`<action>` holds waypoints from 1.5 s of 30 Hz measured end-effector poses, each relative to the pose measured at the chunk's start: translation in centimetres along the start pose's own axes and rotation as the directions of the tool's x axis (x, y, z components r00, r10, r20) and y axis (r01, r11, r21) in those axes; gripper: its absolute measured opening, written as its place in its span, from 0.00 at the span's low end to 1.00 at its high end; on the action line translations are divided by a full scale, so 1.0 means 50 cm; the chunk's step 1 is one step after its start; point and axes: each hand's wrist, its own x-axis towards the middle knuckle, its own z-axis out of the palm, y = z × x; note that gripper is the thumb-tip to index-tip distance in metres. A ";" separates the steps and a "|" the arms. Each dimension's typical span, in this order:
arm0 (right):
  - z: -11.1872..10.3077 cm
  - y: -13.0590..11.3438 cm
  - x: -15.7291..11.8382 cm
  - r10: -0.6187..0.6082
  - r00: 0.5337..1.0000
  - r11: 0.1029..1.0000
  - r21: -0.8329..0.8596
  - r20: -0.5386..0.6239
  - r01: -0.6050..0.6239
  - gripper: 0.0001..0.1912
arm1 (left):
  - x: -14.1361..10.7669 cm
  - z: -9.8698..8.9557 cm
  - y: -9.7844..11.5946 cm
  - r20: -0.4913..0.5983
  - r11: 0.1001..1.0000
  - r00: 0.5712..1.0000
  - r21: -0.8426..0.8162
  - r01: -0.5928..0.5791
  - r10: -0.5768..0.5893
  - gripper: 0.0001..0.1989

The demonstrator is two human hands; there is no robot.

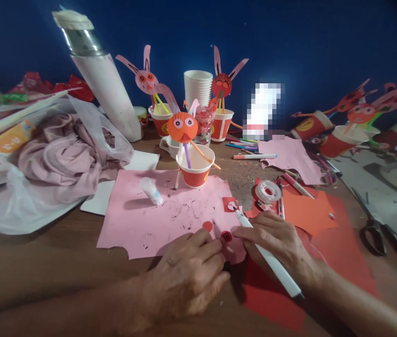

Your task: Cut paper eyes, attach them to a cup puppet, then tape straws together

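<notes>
Head view: my right hand (277, 234) pinches a white marker (277, 264); my left hand's (187, 271) fingers curl together, seemingly steadying pink paper (128, 220).

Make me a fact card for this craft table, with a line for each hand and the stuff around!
Right hand: holding a white marker, tip at a small red square
Left hand: by the near edge of the pink paper, fingertips partly hidden
Near cup: red, holding an orange paper face
Farther right: tape roll, scissors
</notes>
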 end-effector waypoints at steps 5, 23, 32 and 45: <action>0.006 0.004 -0.001 -0.082 0.993 0.993 -0.081 0.081 0.088 0.10 | 0.003 0.000 0.001 -0.008 1.000 1.000 0.016 -0.014 0.014 0.08; -0.008 -0.007 0.013 -0.073 0.993 0.995 -0.057 0.087 0.078 0.13 | -0.019 -0.052 -0.033 -0.046 0.998 0.998 -0.028 0.048 -0.050 0.08; -0.007 0.006 0.010 0.016 0.998 0.998 0.057 -0.057 -0.012 0.11 | -0.053 -0.033 -0.066 -0.002 1.000 1.000 -0.024 -0.016 0.016 0.07; 0.002 -0.074 0.093 0.626 0.779 0.661 0.505 0.037 -0.556 0.06 | -0.048 -0.029 -0.067 0.098 1.000 0.995 -0.010 0.016 -0.015 0.10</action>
